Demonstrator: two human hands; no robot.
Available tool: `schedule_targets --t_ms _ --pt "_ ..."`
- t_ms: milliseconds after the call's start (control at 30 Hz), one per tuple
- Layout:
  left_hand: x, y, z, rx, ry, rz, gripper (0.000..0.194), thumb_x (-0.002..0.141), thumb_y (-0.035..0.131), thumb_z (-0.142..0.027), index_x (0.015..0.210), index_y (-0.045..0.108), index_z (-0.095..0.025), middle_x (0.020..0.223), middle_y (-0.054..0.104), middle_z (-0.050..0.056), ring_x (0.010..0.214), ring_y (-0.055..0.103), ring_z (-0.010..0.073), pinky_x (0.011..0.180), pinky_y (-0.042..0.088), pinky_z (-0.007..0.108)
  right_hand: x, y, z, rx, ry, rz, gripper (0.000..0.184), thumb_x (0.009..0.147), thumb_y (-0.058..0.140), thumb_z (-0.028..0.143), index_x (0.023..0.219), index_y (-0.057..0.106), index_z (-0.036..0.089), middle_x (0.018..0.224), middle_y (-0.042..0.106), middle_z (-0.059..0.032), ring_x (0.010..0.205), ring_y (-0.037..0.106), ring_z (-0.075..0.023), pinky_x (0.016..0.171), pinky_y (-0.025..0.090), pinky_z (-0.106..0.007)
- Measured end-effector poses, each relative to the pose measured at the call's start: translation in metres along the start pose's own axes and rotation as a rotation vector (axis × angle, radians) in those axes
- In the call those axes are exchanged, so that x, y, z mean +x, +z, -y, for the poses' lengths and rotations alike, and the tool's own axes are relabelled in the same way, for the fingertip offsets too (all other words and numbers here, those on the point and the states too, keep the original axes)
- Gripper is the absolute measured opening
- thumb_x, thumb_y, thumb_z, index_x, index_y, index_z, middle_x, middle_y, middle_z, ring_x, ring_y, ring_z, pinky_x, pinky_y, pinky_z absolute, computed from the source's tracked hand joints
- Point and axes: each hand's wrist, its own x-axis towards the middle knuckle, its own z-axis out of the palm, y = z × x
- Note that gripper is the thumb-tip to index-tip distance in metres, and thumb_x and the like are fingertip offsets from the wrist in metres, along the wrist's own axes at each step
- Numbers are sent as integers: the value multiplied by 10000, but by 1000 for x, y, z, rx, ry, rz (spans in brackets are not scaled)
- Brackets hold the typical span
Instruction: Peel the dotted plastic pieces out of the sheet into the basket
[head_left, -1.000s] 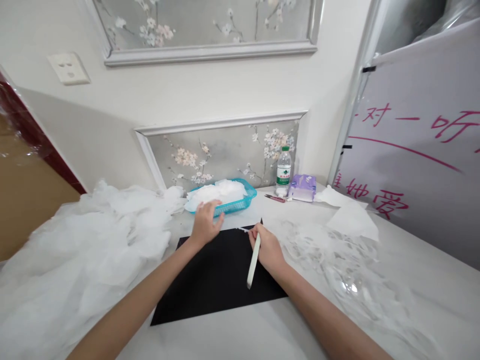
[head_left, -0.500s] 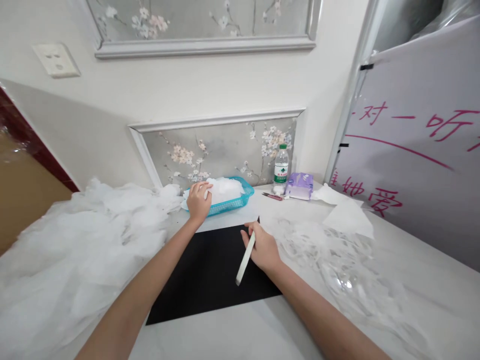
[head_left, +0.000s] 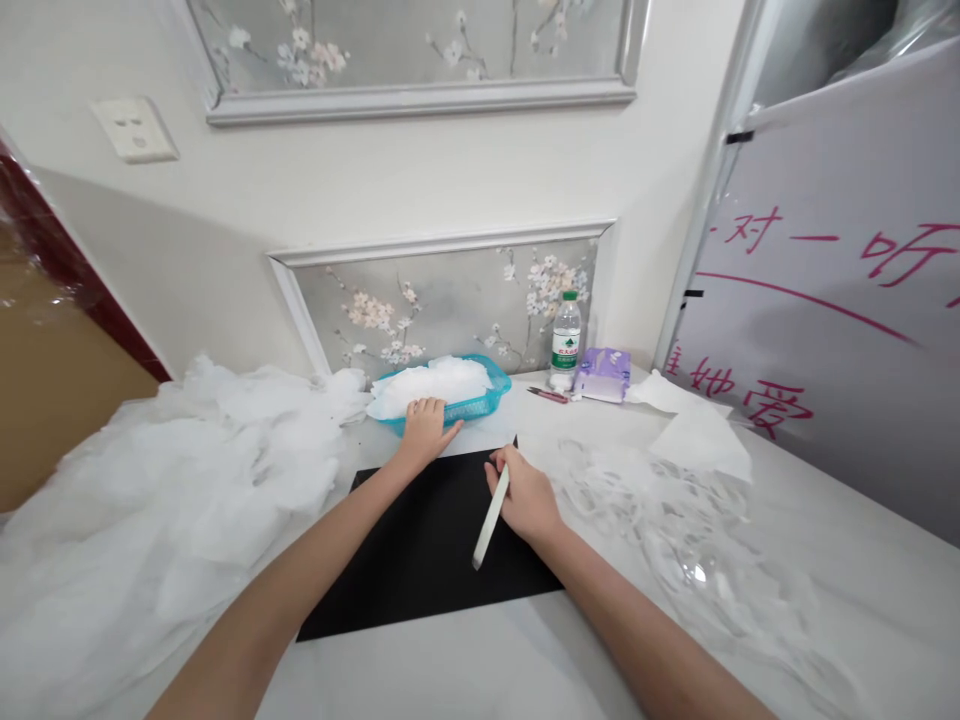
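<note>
A black mat (head_left: pixel 420 560) lies on the white table in front of me. My right hand (head_left: pixel 525 495) rests on the mat's far right part, closed round a long white craft knife (head_left: pixel 491 518) whose handle slants back toward me. My left hand (head_left: pixel 426 432) lies at the mat's far edge, just in front of a turquoise basket (head_left: pixel 480 403) heaped with white material. Its fingers are bent and close together; I cannot see anything in them.
A big heap of white gauzy material (head_left: pixel 165 500) fills the table's left side. Clear plastic scraps (head_left: pixel 660 520) and white paper sheets (head_left: pixel 697 425) lie to the right. A water bottle (head_left: pixel 566 342), purple tissue pack (head_left: pixel 604 375) and red pen (head_left: pixel 549 396) stand by the wall.
My left hand reached up onto the white material in the basket, then came back down to the mat's far edge. My right hand with the knife barely shifted.
</note>
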Motion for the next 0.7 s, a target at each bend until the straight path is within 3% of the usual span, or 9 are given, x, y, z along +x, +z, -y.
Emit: schedule_targets --t_ms 167,267,333,433,500,600,700 --pt "13 1 -5 64 -50 42 462 793 486 -512 882 670 -98 949 626 229 989 520 382 882 340 531 -1 -2 0 -13 12 10 117 877 382 307 795 390 224 800 611 1 619 575 -149 569 331 -243" --pt "17 -4 -10 74 -39 35 375 747 559 -450 843 684 -110 951 635 205 1009 515 363 952 298 520 -2 -2 0 -27 11 16 121 875 381 305 786 385 223 792 608 3 608 568 -149 565 324 -243" --pt "12 -9 -16 64 -27 3 328 712 604 -383 902 680 -126 1000 635 170 1036 512 324 1007 266 468 -2 -3 1 -21 -4 18 122 880 368 298 786 383 222 794 606 -1 617 567 -151 568 323 -243" --pt "-4 -16 -17 32 -73 -85 404 728 596 -360 1083 622 -168 1101 615 124 1068 508 283 1007 287 411 -1 -4 3 -28 -18 29 122 887 348 290 798 389 218 774 594 -5 604 553 -151 566 310 -246" --pt "-15 -20 -6 14 -178 -170 424 792 524 -389 1158 568 -181 1159 585 123 1105 491 282 976 321 408 0 -6 4 -70 16 30 115 883 343 278 806 401 215 749 580 -5 573 529 -151 550 284 -251" --pt "-25 -22 27 14 -426 -297 459 863 386 -353 1206 499 -70 1189 537 220 1136 465 336 941 340 473 6 -13 1 -128 157 6 48 825 384 187 829 425 214 722 559 -3 550 494 -148 536 247 -253" --pt "-30 -21 59 -11 -517 -281 411 877 304 -275 1117 562 -64 1079 614 205 1029 552 307 880 406 454 13 -23 -12 -100 387 -55 199 741 408 103 906 440 209 713 543 -8 594 501 -165 556 264 -255"
